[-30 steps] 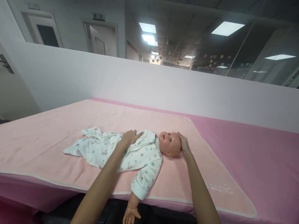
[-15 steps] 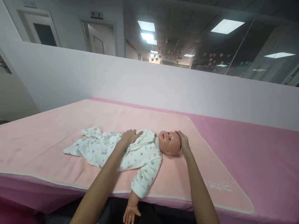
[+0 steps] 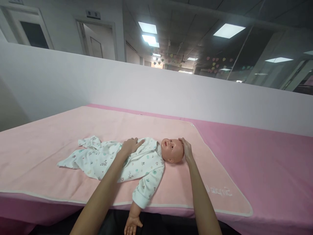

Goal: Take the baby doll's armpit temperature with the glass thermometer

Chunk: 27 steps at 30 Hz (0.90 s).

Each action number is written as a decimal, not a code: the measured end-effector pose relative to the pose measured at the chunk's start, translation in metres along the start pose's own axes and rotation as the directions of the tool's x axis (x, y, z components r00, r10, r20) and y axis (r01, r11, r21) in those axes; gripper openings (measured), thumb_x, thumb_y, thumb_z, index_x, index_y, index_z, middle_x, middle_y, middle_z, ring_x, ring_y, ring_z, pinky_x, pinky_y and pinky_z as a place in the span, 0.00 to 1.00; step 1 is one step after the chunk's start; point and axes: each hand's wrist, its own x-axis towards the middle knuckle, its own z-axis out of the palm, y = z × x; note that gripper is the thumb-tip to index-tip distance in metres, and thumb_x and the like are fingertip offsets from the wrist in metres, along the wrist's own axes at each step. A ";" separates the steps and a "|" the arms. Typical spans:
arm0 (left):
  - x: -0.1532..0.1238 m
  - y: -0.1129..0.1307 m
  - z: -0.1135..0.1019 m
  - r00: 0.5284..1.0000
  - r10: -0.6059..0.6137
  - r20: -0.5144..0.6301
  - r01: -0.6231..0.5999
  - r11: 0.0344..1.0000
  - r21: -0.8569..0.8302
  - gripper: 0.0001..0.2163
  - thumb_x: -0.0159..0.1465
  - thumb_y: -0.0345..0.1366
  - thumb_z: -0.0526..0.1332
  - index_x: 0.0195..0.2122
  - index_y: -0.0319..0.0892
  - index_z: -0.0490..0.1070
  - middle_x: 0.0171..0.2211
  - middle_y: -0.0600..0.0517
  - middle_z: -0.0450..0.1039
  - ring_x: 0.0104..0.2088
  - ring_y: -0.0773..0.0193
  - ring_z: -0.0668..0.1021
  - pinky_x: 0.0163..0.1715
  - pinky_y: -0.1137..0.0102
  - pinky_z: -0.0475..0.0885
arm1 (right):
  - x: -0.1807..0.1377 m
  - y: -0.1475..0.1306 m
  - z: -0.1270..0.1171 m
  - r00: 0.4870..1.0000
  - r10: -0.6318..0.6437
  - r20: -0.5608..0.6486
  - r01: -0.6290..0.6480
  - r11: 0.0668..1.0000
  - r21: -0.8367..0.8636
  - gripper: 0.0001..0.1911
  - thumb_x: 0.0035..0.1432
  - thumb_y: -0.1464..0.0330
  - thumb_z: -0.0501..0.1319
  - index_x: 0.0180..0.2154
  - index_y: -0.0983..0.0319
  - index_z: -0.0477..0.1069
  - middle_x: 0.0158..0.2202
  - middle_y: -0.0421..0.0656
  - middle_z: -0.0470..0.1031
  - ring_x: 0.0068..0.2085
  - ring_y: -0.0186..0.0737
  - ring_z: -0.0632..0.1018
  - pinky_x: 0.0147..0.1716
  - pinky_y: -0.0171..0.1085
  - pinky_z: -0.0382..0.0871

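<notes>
A baby doll [image 3: 173,150] lies on its back across a pale pink mat [image 3: 181,192], its head to the right. It wears a white printed suit [image 3: 139,164]; the near sleeve reaches the mat's front edge, and the doll's hand hangs past it. My left hand [image 3: 130,146] rests flat on the doll's belly, fingers stretched out. Against the crown of the doll's head lies my right hand [image 3: 186,149], its fingers extended and slightly curved over the top. The doll's far arm is hidden.
The mat lies on a darker pink sheet [image 3: 264,160] that covers the table. Behind it stands a white partition wall [image 3: 156,91] with a glass window [image 3: 195,42] above. My dark clothing shows below the front edge.
The camera view has shifted slightly, so the whole scene sits a little further left. My hands keep their places on the doll's belly and head.
</notes>
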 end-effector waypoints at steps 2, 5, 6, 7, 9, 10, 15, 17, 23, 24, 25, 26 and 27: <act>0.001 0.000 0.000 1.000 -0.003 0.006 0.003 1.000 -0.001 0.33 0.58 0.60 0.36 0.41 0.39 0.67 0.42 0.39 0.71 0.43 0.48 0.73 0.40 0.61 0.65 | -0.003 -0.002 0.001 1.000 0.023 0.005 -0.023 1.000 -0.006 0.19 0.45 0.54 0.59 0.30 0.63 0.73 0.34 0.45 0.77 0.39 0.44 0.76 0.40 0.40 0.68; 0.001 0.000 0.000 1.000 -0.006 0.005 0.006 1.000 0.008 0.33 0.58 0.60 0.35 0.42 0.40 0.68 0.42 0.39 0.71 0.44 0.49 0.72 0.41 0.62 0.64 | -0.012 -0.007 0.003 0.962 0.167 0.217 -0.174 0.985 0.011 0.26 0.48 0.50 0.55 0.33 0.65 0.74 0.36 0.49 0.77 0.39 0.47 0.77 0.39 0.43 0.69; 0.001 0.000 0.000 1.000 -0.008 0.004 0.008 1.000 0.012 0.33 0.58 0.59 0.35 0.42 0.40 0.68 0.42 0.39 0.71 0.44 0.49 0.72 0.41 0.62 0.64 | -0.015 -0.009 0.003 0.931 0.213 0.298 -0.228 0.974 0.016 0.28 0.49 0.48 0.53 0.35 0.66 0.74 0.37 0.50 0.77 0.40 0.48 0.77 0.39 0.43 0.69; 0.001 0.000 -0.001 1.000 -0.010 0.005 0.010 1.000 0.013 0.33 0.58 0.59 0.35 0.42 0.40 0.68 0.42 0.39 0.71 0.44 0.49 0.72 0.41 0.61 0.64 | -0.017 -0.010 0.004 0.905 0.242 0.351 -0.265 0.964 0.019 0.29 0.50 0.48 0.52 0.37 0.67 0.73 0.38 0.50 0.77 0.40 0.48 0.77 0.40 0.44 0.69; 0.000 0.001 -0.001 1.000 -0.016 0.003 0.015 1.000 0.006 0.33 0.58 0.60 0.35 0.42 0.40 0.68 0.42 0.39 0.71 0.44 0.48 0.72 0.41 0.61 0.64 | -0.019 -0.012 0.006 0.904 0.244 0.350 -0.273 0.961 0.035 0.30 0.51 0.48 0.51 0.38 0.67 0.73 0.38 0.50 0.77 0.41 0.47 0.76 0.42 0.43 0.69; 0.000 0.001 -0.001 1.000 -0.020 0.000 0.020 1.000 -0.001 0.33 0.58 0.60 0.35 0.43 0.39 0.68 0.42 0.39 0.71 0.44 0.48 0.72 0.41 0.61 0.64 | -0.018 -0.012 0.006 0.914 0.242 0.325 -0.270 0.962 0.042 0.29 0.51 0.49 0.51 0.38 0.68 0.73 0.38 0.50 0.77 0.41 0.47 0.77 0.42 0.43 0.69; 0.001 -0.001 0.001 0.999 -0.043 -0.010 0.043 0.998 -0.053 0.33 0.57 0.60 0.38 0.45 0.40 0.68 0.43 0.39 0.71 0.42 0.47 0.73 0.39 0.61 0.65 | -0.015 -0.008 0.006 0.883 0.304 0.357 -0.350 0.934 0.071 0.28 0.52 0.50 0.51 0.38 0.68 0.72 0.38 0.51 0.77 0.40 0.47 0.77 0.43 0.43 0.69; 0.003 -0.002 0.000 0.998 -0.064 -0.007 0.063 0.993 -0.099 0.31 0.58 0.59 0.39 0.44 0.41 0.69 0.43 0.41 0.72 0.42 0.47 0.73 0.37 0.61 0.65 | -0.013 -0.005 0.006 0.902 0.272 0.334 -0.316 0.945 0.084 0.28 0.51 0.50 0.52 0.37 0.68 0.73 0.37 0.51 0.77 0.40 0.47 0.77 0.42 0.42 0.69; -0.008 0.007 -0.015 0.955 -0.016 -0.295 -0.102 0.919 -0.380 0.20 0.58 0.49 0.49 0.43 0.42 0.70 0.44 0.46 0.72 0.44 0.52 0.72 0.42 0.65 0.64 | -0.005 0.000 0.006 0.994 0.092 0.056 -0.095 0.994 0.060 0.20 0.46 0.54 0.59 0.29 0.66 0.72 0.31 0.46 0.77 0.34 0.43 0.77 0.36 0.39 0.70; -0.013 0.013 -0.018 0.930 0.056 -0.363 -0.223 0.870 -0.439 0.19 0.59 0.48 0.50 0.43 0.42 0.70 0.44 0.48 0.72 0.44 0.55 0.72 0.42 0.67 0.64 | -0.005 0.000 0.007 0.997 0.064 0.039 -0.066 0.997 0.044 0.20 0.45 0.54 0.59 0.29 0.66 0.71 0.31 0.46 0.77 0.33 0.43 0.77 0.35 0.39 0.70; -0.019 0.020 -0.020 0.906 0.140 -0.399 -0.337 0.808 -0.484 0.18 0.59 0.48 0.50 0.42 0.43 0.70 0.43 0.49 0.73 0.43 0.58 0.73 0.41 0.69 0.65 | -0.005 -0.001 0.008 0.999 0.026 0.027 -0.026 1.000 0.006 0.20 0.45 0.54 0.59 0.28 0.65 0.71 0.31 0.46 0.77 0.33 0.43 0.77 0.35 0.39 0.70; -0.024 0.026 -0.021 0.892 0.233 -0.388 -0.418 0.750 -0.512 0.17 0.58 0.47 0.52 0.41 0.43 0.71 0.40 0.50 0.74 0.41 0.60 0.74 0.39 0.71 0.66 | -0.006 -0.002 0.009 1.000 -0.022 0.015 0.023 0.999 -0.048 0.20 0.46 0.53 0.58 0.28 0.65 0.70 0.31 0.46 0.77 0.33 0.43 0.77 0.34 0.39 0.70; -0.028 0.033 -0.021 0.880 0.310 -0.360 -0.463 0.726 -0.509 0.17 0.57 0.48 0.55 0.41 0.44 0.70 0.38 0.51 0.74 0.38 0.60 0.74 0.36 0.72 0.66 | -0.007 -0.003 0.010 0.997 -0.072 0.005 0.072 0.991 -0.109 0.20 0.46 0.53 0.56 0.27 0.65 0.70 0.30 0.46 0.77 0.33 0.42 0.76 0.33 0.38 0.70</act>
